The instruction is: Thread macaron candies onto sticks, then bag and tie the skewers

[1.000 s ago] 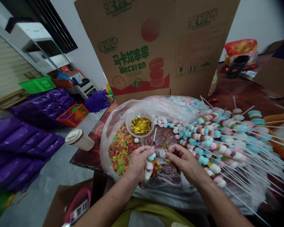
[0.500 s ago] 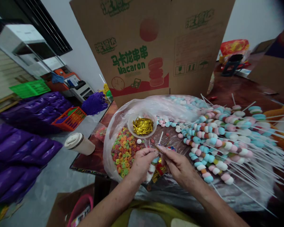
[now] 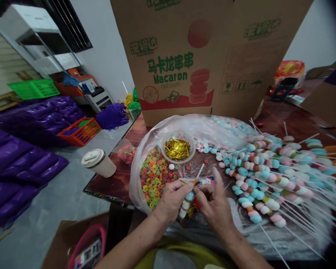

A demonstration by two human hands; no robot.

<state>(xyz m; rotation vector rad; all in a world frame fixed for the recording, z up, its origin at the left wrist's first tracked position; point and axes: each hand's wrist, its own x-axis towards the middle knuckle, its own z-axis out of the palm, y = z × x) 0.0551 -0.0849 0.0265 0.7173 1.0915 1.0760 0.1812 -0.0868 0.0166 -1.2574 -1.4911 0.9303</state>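
Note:
My left hand (image 3: 172, 200) is closed around the top of a marshmallow skewer (image 3: 185, 206), whose blue and white pieces hang below the fingers in what looks like a clear wrapper. Its white stick (image 3: 201, 171) points up and away. A gold twist tie (image 3: 195, 182) crosses at the base of the stick, between both hands. My right hand (image 3: 217, 203) pinches at the tie with thumb and fingertips, one finger raised; the exact grip is partly hidden. Just ahead is a round plastic tub (image 3: 162, 151) of gold twist ties (image 3: 177, 148).
Ring-shaped candies (image 3: 154, 175) fill a clear plastic bag at the left. Finished-looking marshmallow skewers (image 3: 257, 183) are heaped at the right, sticks outward. Behind stands a large cardboard box (image 3: 170, 97). A lidded cup (image 3: 99, 163) stands near the table's left edge.
The view has shifted, so the table things sit a little further right. The gold tie now lies across the skewer's neck, and a finger of my right hand has lifted.

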